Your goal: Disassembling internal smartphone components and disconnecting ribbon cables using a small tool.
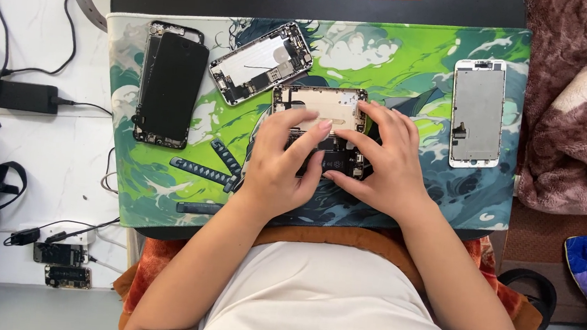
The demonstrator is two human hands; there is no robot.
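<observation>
Working inside an opened phone housing (319, 128), the left hand (281, 160) pins it while right hand (384, 162) fingertips press its internals, grasping nothing; steadiness matters next.

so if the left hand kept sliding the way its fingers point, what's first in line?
Past the opened gold phone that the left hand rests on, probably the opened silver phone chassis; depth is hard to judge from above.
</observation>
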